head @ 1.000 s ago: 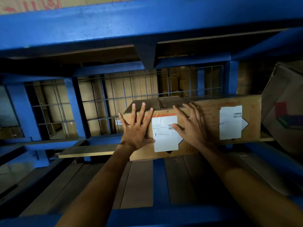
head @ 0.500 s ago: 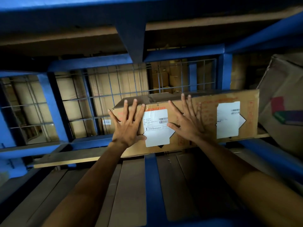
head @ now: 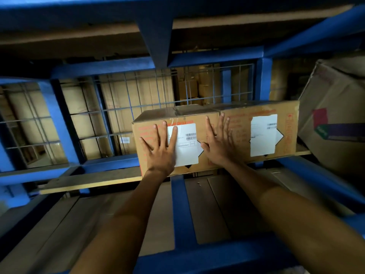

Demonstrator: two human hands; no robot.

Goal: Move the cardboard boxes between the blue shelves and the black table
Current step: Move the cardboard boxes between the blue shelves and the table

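Note:
A brown cardboard box (head: 199, 117) with a white barcode label and orange print sits deep on the blue shelf (head: 177, 204), on its wooden boards. My left hand (head: 161, 149) presses flat on the box's front face, fingers straight and spread, partly over the label. My right hand (head: 219, 141) lies flat on the same face near the box's right edge. A second, similar labelled box (head: 288, 125) stands flush against its right side.
A larger tilted carton (head: 335, 119) leans at the far right. Blue wire mesh (head: 122, 107) closes the shelf's back, with more cartons behind it. A blue crossbeam (head: 156, 32) and boards hang low overhead. Bare wooden boards (head: 219, 210) lie in front of the boxes.
The left box has slid back on the shelf under both flat hands until its front is level with the right box. The camera moved closer.

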